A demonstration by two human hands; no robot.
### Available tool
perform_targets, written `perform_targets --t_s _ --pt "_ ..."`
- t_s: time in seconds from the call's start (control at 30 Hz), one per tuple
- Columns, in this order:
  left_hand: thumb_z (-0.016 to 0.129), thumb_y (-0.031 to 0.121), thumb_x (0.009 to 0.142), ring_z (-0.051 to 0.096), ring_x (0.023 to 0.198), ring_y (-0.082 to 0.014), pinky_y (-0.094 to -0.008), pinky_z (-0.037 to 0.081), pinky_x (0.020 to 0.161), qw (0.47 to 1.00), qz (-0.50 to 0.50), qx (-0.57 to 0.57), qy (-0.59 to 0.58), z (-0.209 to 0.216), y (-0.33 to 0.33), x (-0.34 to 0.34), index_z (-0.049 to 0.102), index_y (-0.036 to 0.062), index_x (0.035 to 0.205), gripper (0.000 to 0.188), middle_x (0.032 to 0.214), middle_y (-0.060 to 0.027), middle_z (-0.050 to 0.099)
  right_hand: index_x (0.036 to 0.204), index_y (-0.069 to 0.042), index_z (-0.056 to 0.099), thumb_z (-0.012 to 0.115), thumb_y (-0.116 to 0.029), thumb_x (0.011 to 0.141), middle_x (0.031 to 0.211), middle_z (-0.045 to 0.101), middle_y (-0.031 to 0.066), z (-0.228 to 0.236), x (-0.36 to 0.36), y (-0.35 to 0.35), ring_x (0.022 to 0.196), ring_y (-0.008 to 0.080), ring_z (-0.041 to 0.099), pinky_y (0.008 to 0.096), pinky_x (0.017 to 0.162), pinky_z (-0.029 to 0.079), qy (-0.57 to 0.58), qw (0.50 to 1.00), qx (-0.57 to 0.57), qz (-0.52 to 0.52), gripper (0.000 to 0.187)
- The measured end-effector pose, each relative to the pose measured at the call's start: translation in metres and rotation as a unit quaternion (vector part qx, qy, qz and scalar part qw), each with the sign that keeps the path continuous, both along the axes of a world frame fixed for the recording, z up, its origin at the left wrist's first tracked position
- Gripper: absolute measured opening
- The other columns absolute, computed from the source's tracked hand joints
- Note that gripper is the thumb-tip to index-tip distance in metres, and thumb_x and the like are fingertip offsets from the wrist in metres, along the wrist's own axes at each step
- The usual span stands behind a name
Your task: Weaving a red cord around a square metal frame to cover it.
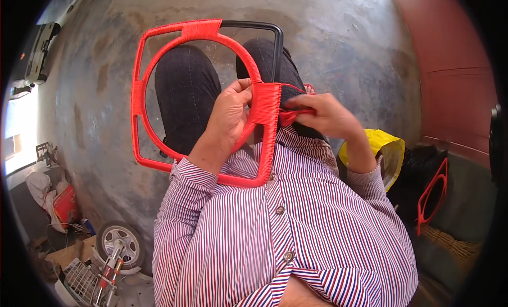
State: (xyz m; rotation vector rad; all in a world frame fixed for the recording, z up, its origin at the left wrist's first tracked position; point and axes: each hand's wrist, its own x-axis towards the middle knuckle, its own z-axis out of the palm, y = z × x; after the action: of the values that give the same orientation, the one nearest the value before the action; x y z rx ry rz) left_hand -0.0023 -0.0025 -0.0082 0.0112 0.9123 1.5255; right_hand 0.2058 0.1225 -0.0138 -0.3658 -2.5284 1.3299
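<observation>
A squarish frame (269,103) with a round ring inside lies across my thighs. Red cord is wound tightly over most of it, while its far right corner shows a bare black bar (278,48). My left hand (228,111) reaches through the ring and is closed on its right side, beside a broad wrapped joint; some fingertips are behind the wrapping. Just right of that joint, my right hand (328,115) pinches a loose bundle of red cord (290,116). A strand runs from the joint toward this hand, which is slightly blurred.
A yellow bag (377,140) and a black bag (415,167) stand at my right, near another red frame (434,196) with a ring. A red panel (450,69) rises at far right. At lower left are a wheel (120,244) and a white rack (79,279).
</observation>
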Motion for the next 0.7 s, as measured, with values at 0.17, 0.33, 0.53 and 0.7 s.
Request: perform_targets --t_s 0.17,0.33,0.53,0.7 --pt "0.055 0.001 0.096 0.068 0.097 -0.0199 -0.0346 0.06 0.088 0.997 -0.045 -0.001 -0.068 0.005 -0.001 -0.004 0.057 -0.0022 0.109 0.014 0.1 -0.0116 0.066 0.122 0.005 0.051 0.072 -0.013 0.081 0.091 0.069 0.019 0.019 -0.053 -0.008 0.085 0.0275 0.07 0.0365 0.076 0.053 -0.103 0.99 -0.055 -0.085 0.05" --pt "0.051 0.008 0.099 0.065 0.085 -0.0172 -0.0328 0.057 0.078 0.999 -0.028 -0.02 0.011 -0.002 -0.001 0.0 0.059 0.0011 0.105 0.012 0.093 -0.0082 0.066 0.126 0.004 0.053 0.072 -0.01 0.082 0.095 0.07 0.0126 0.016 -0.053 0.008 0.086 0.0233 0.069 0.0345 0.081 0.054 -0.093 0.987 -0.103 -0.08 0.05" --pt "0.049 0.019 0.102 0.051 0.068 -0.0124 -0.0289 0.044 0.064 0.98 0.128 0.015 0.149 -0.004 -0.007 -0.002 0.057 0.0049 0.096 0.017 0.082 -0.0035 0.06 0.12 -0.001 0.061 0.073 -0.007 0.081 0.105 0.068 0.0092 0.01 -0.055 0.01 0.095 0.0195 0.065 0.0332 0.084 0.053 0.108 0.932 -0.21 -0.276 0.042" --pt "0.05 0.018 0.102 0.049 0.069 -0.0095 -0.0251 0.041 0.065 0.911 0.111 0.117 0.379 0.008 -0.008 0.011 0.055 0.0043 0.094 0.017 0.083 -0.0025 0.057 0.116 -0.009 0.066 0.074 -0.009 0.078 0.112 0.066 0.0091 0.037 -0.075 -0.006 0.115 0.0287 0.057 0.0409 0.093 0.049 0.146 0.955 0.214 -0.147 0.038"
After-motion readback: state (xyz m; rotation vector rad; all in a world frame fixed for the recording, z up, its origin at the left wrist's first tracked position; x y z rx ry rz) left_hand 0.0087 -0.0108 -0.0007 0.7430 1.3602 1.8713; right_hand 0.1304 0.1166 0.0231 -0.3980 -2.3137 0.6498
